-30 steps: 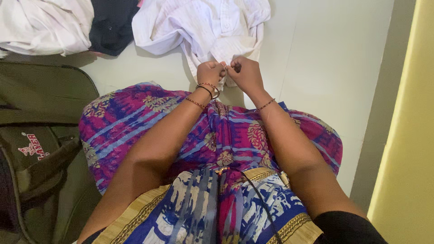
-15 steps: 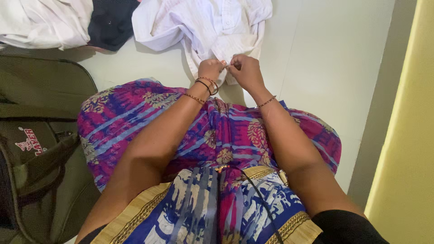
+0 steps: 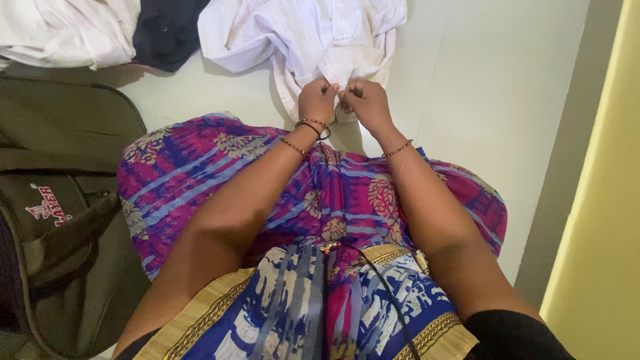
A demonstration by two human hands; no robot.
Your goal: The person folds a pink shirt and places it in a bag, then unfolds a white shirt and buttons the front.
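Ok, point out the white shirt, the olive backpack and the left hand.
white shirt [image 3: 303,33], head view, on the crumpled body cloth.
olive backpack [image 3: 67,220], head view, on its front panel.
left hand [image 3: 318,99], head view, on the back of the hand.

White shirt [image 3: 313,37], faint stripes, lay crumpled on the pale floor at 12 o'clock of view; button placket faced up, lower edge bunched toward 6 o'clock.
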